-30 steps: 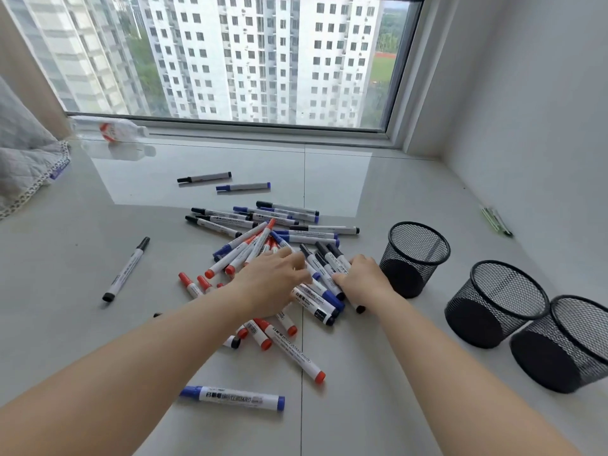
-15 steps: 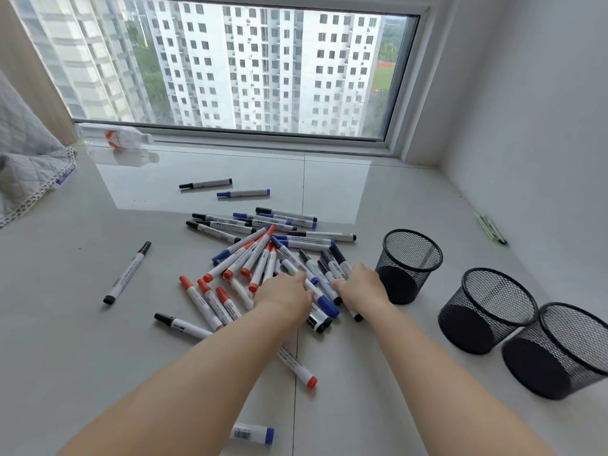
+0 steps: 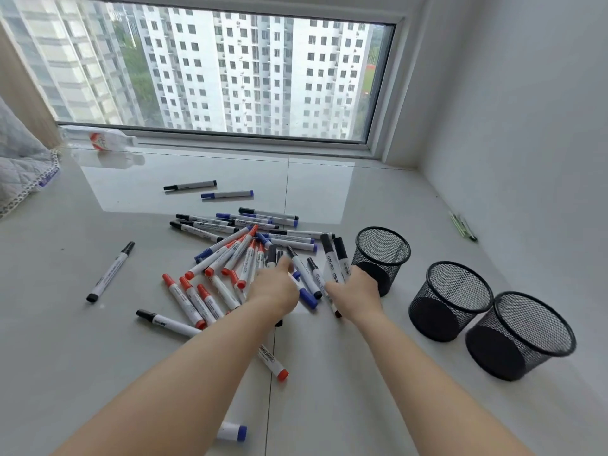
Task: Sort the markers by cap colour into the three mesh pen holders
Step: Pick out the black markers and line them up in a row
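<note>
Your floor [image 3: 329, 406] carries clutter beyond the task: a clear plastic bottle [image 3: 98, 141] lies on its side at the far edge under the window [image 3: 210, 70], a quilted cloth [image 3: 19, 166] covers the far left corner, and some green sticks [image 3: 463, 227] lie against the right wall. Nothing stands between your hands and the holders.

Your right hand [image 3: 353, 292] grips two black-capped markers [image 3: 334, 258], caps pointing up and away, lifted out of the pile [image 3: 243, 258]. They sit just beside the nearest mesh pen holder [image 3: 381, 255], which stands right past your knuckles. Your left hand [image 3: 274, 287] lies on the middle of the pile, fingers bent down among the pens; a black cap shows at its fingertips, but I cannot tell whether you are pinching it.

Three mesh pen holders stand in a row toward the right wall: the near-pile one, a middle holder [image 3: 450, 301] and the closest holder [image 3: 523, 337], those two touching. All show dark bottoms.

Red, blue and black caps lie mixed in the heap, too tangled to count. Strays are plain: one black-capped marker [image 3: 110, 273] well off to the left, a black one [image 3: 190, 185] and a blue one [image 3: 227, 194] toward the window, a red-ended one [image 3: 273, 363] under your left forearm, and a blue-capped marker [image 3: 232, 432] at the near edge.
</note>
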Available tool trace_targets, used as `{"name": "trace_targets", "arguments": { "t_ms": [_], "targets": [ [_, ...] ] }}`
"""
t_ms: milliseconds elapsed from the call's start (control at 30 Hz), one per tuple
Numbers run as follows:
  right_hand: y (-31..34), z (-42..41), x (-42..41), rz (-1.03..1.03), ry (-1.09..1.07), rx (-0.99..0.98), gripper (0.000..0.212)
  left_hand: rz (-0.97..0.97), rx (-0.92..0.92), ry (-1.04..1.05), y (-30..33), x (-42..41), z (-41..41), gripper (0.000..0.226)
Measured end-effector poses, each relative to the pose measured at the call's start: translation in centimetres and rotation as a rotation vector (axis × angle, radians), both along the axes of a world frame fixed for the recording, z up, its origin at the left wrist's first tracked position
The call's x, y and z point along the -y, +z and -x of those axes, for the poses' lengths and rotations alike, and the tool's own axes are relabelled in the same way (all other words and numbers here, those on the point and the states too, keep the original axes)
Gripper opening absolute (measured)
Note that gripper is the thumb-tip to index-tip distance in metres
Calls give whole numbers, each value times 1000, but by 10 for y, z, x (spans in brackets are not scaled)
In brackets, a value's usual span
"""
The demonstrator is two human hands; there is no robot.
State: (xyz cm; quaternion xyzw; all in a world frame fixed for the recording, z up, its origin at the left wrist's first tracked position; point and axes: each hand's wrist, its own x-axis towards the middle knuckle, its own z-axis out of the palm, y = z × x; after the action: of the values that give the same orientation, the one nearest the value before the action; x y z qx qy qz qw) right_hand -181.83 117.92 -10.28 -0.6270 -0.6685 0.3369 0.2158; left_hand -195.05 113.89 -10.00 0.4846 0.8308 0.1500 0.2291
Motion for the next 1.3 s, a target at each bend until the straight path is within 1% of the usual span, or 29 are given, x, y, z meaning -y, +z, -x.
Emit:
{"name": "trace_targets", "arguments": {
  "t_ms": [100, 167, 233, 267, 300, 400, 500, 533, 600, 700, 767, 867, 900, 1000, 1067, 1167, 1233, 1300],
  "targets": [
    [14, 1, 12, 70, -46, -167, 15, -91, 85, -16, 17, 11, -4, 73],
    [25, 8, 27, 159, -69, -360, 9, -187, 116, -42, 27, 26, -4, 80],
    [35, 18, 47, 276, -74, -554, 9, -272, 155, -29, 34, 46, 2, 72],
    [38, 25, 59, 320, -57, -606, 8, -319, 194, 3, 37, 58, 7, 67],
    [41, 33, 73, 357, -31, -629, 8, -368, 228, 35, 39, 72, 15, 66],
    [46, 63, 119, 453, 39, -661, 5, -449, 245, 93, 38, 117, 45, 67],
    [40, 97, 172, 482, 150, -593, 12, -484, 281, 274, 31, 169, 82, 62],
    [35, 110, 191, 458, 191, -549, 14, -479, 276, 322, 27, 187, 94, 61],
    [24, 135, 224, 399, 272, -490, 9, -456, 256, 392, 17, 222, 117, 60],
    [8, 170, 265, 306, 365, -465, 12, -376, 203, 475, 5, 264, 152, 58],
    [-1, 190, 284, 266, 401, -414, 10, -283, 124, 482, -4, 282, 171, 57],
    [-13, 213, 296, 165, 448, -250, 30, -204, 13, 471, -14, 298, 191, 51],
    [-15, 220, 297, 112, 442, -223, 33, -194, -23, 466, -17, 301, 196, 50],
    [-19, 241, 295, -22, 428, -178, 43, -161, -143, 436, -25, 305, 208, 56],
    [-23, 253, 294, -58, 418, -130, 49, -159, -204, 427, -29, 303, 213, 56],
    [-29, 269, 294, -101, 468, -56, 56, -132, -308, 409, -36, 296, 221, 48],
    [-31, 276, 292, -123, 474, -22, 57, -99, -331, 425, -37, 293, 225, 44],
    [-32, 280, 290, -148, 448, 62, 58, -62, -357, 434, -38, 292, 229, 45]
  ]
}}
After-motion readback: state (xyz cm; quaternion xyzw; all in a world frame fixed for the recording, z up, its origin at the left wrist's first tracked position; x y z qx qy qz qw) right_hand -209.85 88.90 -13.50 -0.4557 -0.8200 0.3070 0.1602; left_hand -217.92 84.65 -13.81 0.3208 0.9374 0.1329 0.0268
